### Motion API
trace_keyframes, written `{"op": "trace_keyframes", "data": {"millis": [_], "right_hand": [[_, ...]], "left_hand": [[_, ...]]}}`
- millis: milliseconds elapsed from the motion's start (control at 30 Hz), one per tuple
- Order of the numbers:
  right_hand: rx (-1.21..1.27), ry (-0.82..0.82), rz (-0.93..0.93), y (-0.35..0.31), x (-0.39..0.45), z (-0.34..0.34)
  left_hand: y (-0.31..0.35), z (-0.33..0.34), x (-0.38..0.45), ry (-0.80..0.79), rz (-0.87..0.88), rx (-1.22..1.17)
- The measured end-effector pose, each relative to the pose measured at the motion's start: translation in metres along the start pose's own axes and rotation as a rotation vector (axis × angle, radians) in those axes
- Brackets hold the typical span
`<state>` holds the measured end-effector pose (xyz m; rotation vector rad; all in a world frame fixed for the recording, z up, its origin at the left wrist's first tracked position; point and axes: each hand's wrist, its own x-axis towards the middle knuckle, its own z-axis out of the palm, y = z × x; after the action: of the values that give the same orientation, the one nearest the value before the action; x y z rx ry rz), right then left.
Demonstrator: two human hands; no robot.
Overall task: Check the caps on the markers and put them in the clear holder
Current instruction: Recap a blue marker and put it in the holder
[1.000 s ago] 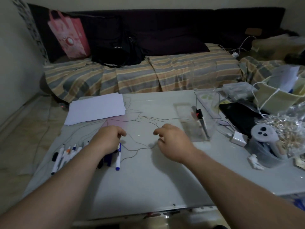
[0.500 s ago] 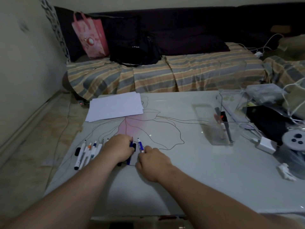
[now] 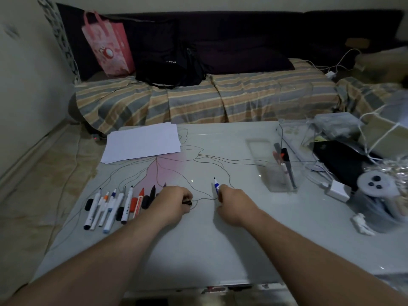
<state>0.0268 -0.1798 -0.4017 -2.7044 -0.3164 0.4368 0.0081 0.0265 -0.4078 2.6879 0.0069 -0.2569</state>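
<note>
Markers (image 3: 114, 206) rowed on table left; clear holder (image 3: 284, 173) right, upright

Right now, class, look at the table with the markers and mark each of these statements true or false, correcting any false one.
1. The right hand holds a blue marker. True.
2. The clear holder is empty. False: a few markers already stand in it.
3. A row of markers lies on the table to the left of the left hand. True.
4. The sheets of white paper lie under the clear holder. False: they lie at the far left of the table, apart from it.
5. The pink bag stands on the table. False: it is on the sofa behind.
</note>
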Motion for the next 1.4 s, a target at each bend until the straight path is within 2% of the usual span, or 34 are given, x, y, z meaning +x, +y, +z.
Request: {"op": "trace_keyframes", "data": {"millis": [133,267,500,667,767,1067,1167,1267,1400], "right_hand": [[0.198,0.089,0.057,0.018,-0.004,-0.019],[0.32,0.075,0.084,0.033,-0.012,-0.036],[0.479,0.085,0.051,0.045,-0.029,-0.052],[0.442,0.166,0.015,0.05,-0.038,-0.06],[0.438,0.159,0.012,0.05,-0.043,-0.063],[0.382,0.124,-0.037,0.046,-0.046,-0.061],[0.284,0.147,-0.095,0.041,-0.05,-0.064],[0.121,0.25,-0.149,0.039,-0.051,-0.064],[0.029,0.312,-0.196,0.039,-0.047,-0.061]], "left_hand": [[0.015,0.0,-0.002,0.039,0.061,-0.303],[0.031,-0.004,-0.003,0.042,0.074,-0.523],[0.042,-0.012,-0.007,0.05,0.077,-0.723],[0.043,-0.021,-0.016,0.1,0.066,-0.676],[0.048,-0.025,-0.021,0.15,0.091,-0.589],[0.055,-0.025,-0.024,0.128,0.082,-0.615],[0.054,-0.025,-0.023,0.144,0.057,-0.617],[0.055,-0.026,-0.024,0.17,0.039,-0.623],[0.059,-0.029,-0.025,0.14,0.047,-0.609]]}}
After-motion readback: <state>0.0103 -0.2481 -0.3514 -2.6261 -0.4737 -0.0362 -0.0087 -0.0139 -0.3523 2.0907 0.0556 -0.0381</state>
